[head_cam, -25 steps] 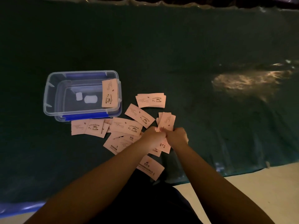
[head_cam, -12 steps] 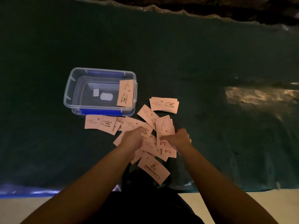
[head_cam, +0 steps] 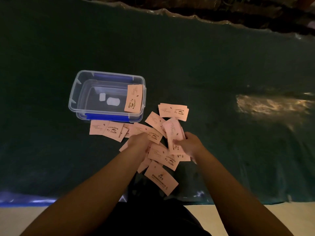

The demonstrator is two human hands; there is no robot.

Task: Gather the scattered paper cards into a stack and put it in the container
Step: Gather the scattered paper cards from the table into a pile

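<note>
Right hand [head_cam: 190, 144] grips small card stack [head_cam: 173, 133] upright. Left hand [head_cam: 139, 142] palm-down on scattered pink coffee cards [head_cam: 163, 155] (grip hidden). Clear container [head_cam: 81, 92] just beyond, one card [head_cam: 133, 98] leaning inside.

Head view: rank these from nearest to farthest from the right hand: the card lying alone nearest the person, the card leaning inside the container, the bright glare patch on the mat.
1. Card nearest the person, below-left of the right hand.
2. Card in the container, up-left.
3. Glare patch, far right.
</note>
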